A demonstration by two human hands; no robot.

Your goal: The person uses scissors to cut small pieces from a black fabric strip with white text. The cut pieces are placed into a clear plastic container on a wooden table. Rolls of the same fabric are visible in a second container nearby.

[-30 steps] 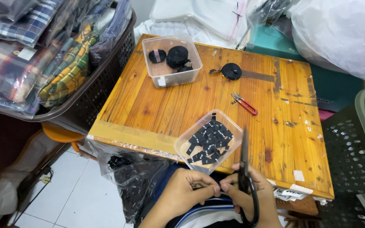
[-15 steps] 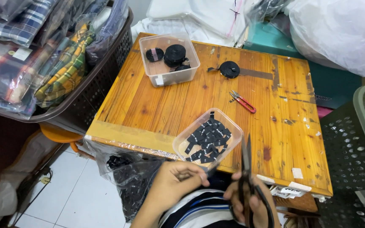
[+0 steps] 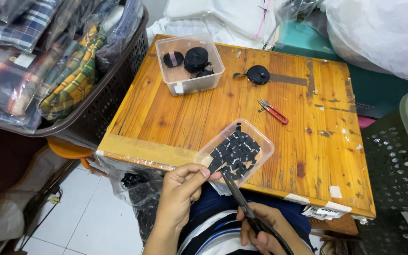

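Cutting black strip over the clear tub

The black strip (image 3: 213, 166) sits at the tub (image 3: 260, 141)'s near rim, pinched in the left hand (image 3: 181, 196); the right hand (image 3: 260, 229) grasps scissors (image 3: 242, 203). Best keep blades square so pieces drop inside.

Table (image 3: 175, 108) was varnished wood – worn, stained. Tubs (image 3: 188, 85) were clear glossy plastic. Cut pieces (image 3: 234, 153) looked matt black fabric – scissors (image 3: 242, 203) dark metal blades, black handles.
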